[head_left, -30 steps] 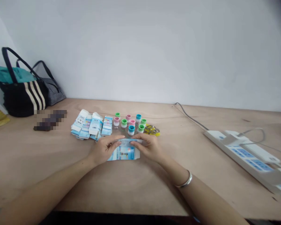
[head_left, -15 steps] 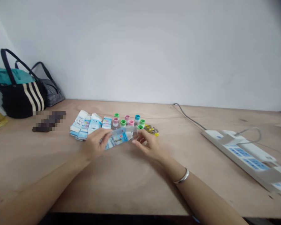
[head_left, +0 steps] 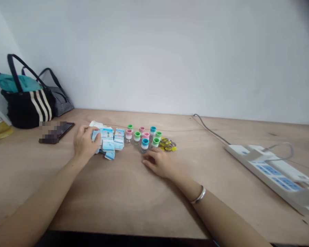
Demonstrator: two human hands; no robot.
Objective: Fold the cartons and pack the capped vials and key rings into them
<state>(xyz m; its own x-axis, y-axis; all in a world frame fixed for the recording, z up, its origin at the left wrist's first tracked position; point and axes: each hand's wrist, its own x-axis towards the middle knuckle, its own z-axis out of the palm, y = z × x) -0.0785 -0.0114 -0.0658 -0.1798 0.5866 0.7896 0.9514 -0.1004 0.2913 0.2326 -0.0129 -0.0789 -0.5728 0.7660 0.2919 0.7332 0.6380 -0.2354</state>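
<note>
At the left edge of a heap of flattened blue-and-white cartons (head_left: 108, 145), my left hand (head_left: 85, 142) rests with thumb and fingers curved apart. Its fingertips touch the heap, and part of a carton shows between them. My right hand (head_left: 159, 163) lies low over the table in front of the bottles, fingers loosely bent, nothing visible in it. Closest to it are a small clear bottle with a blue ring top (head_left: 145, 144) and one with a green ring top (head_left: 156, 142). Several more bottles with pink, green and blue tops stand upright behind.
Metal rings with yellow tags (head_left: 168, 144) lie right of the bottles. A white power strip (head_left: 265, 175) with cables runs along the right. On the left are a phone (head_left: 64, 132), a black striped bag (head_left: 28, 108), a grey striped bag (head_left: 62, 103) and a container of yellow liquid (head_left: 1, 128).
The carton from my left hand is on the heap, and that hand has moved left. The bottle from my right hand stands at the front of the group; that hand has lowered slightly.
</note>
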